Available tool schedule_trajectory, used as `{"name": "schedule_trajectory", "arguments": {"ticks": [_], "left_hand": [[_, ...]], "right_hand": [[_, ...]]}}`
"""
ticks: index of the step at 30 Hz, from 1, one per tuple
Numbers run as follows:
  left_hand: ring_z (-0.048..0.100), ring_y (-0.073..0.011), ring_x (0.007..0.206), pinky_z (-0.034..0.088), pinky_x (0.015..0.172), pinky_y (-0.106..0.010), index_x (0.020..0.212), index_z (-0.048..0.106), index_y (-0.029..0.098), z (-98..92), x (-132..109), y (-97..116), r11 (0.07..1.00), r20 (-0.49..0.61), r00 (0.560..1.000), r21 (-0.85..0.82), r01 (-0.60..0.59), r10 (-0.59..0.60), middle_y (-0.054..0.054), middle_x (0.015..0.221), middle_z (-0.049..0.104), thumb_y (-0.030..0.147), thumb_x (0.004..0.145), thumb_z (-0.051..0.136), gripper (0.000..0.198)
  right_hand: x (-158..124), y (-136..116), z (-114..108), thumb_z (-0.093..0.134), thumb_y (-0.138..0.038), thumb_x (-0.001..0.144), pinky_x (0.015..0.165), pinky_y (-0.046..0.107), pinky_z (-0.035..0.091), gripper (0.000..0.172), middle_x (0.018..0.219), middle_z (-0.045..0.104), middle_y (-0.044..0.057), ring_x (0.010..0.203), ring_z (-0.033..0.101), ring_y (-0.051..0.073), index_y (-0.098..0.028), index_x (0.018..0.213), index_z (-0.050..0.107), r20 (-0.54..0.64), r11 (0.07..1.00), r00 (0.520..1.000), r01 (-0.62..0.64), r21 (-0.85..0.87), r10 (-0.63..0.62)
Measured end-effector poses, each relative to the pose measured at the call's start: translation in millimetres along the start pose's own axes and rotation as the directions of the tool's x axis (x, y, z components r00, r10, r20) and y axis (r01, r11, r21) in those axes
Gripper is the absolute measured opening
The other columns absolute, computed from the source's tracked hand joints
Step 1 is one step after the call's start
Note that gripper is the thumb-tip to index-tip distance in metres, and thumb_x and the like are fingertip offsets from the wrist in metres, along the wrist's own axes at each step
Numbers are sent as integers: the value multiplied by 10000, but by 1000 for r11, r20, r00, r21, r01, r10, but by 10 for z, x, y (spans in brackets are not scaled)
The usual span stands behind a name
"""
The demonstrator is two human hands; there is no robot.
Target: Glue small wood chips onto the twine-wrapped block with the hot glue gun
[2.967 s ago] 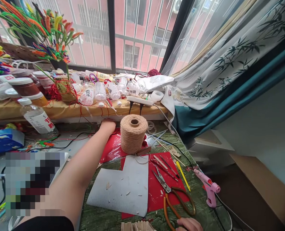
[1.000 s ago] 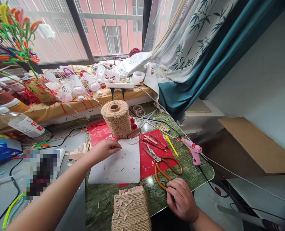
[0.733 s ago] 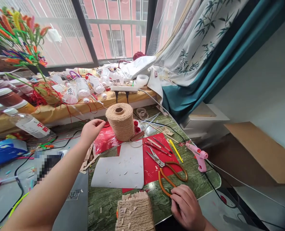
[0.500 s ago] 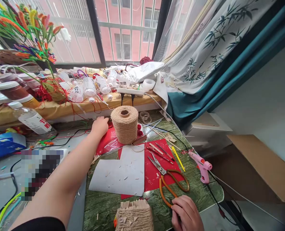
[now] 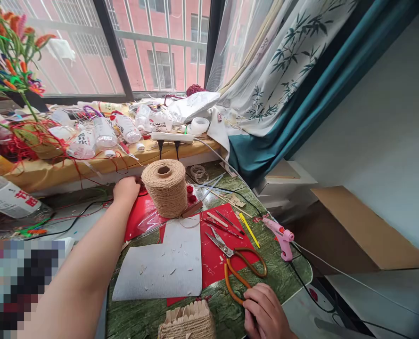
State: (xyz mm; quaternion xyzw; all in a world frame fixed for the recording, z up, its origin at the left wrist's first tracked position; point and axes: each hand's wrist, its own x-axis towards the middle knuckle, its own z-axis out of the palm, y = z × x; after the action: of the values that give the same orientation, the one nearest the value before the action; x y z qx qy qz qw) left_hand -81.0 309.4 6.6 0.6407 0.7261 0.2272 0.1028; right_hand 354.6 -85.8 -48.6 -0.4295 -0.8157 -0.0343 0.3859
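My left hand [image 5: 127, 189] reaches to the back of the table, left of a large spool of jute twine [image 5: 167, 190] and over a red sheet in clear wrap [image 5: 137, 216]. Its fingertips point down and are mostly hidden. At the front right, my right hand [image 5: 267, 313] has its fingers curled beside the orange handle of the scissors [image 5: 228, 252]; whether they hold anything is hidden. The scissors lie partly open on a red sheet [image 5: 212, 273]. Below them, at the bottom edge, stands a twine-wrapped piece edged with wooden sticks [image 5: 188, 322], partly cut off.
A grey sheet [image 5: 160, 273] with scraps lies mid-table. Sticks, pencils and a yellow cutter [image 5: 249, 230] sit right of it. A pink glue gun [image 5: 282, 235] stands near the right edge with its cord trailing. Plastic bottles [image 5: 105, 132] and a power strip [image 5: 172, 137] line the sill.
My view has swung to the right, so things sit further left in it. My left hand stays by the spool, its fingers now less visible. My right hand stays beside the scissors handle.
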Motion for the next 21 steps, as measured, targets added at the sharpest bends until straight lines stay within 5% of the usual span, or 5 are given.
{"name": "schedule_trajectory", "arguments": {"ticks": [5,10,21], "left_hand": [[635,-392,1169,472,994,-492,1169,747,147,-104,-155,-183,984,-68,998,180,8,5,-233,1235,721,344,968,472,394],[666,-345,1148,490,983,-429,1192,766,197,-209,-183,-318,965,-21,999,261,31,-26,-179,1236,742,306,948,494,382],[683,-438,1081,529,887,-511,1039,808,169,71,136,-201,970,19,990,205,133,-140,-251,1123,758,389,845,655,331]], "right_hand": [[-43,-30,-28,577,-2,846,877,461,555,243,957,703,103,907,650,234,-157,1010,666,28,999,1000,-13,38,12],[-82,-12,-23,591,-21,867,885,464,553,225,978,703,103,940,644,243,-168,1015,672,17,999,1000,-6,39,5],[-33,10,20,574,-11,846,856,424,564,228,936,708,92,895,657,220,-167,971,682,-12,1000,1000,15,7,-15]]}}
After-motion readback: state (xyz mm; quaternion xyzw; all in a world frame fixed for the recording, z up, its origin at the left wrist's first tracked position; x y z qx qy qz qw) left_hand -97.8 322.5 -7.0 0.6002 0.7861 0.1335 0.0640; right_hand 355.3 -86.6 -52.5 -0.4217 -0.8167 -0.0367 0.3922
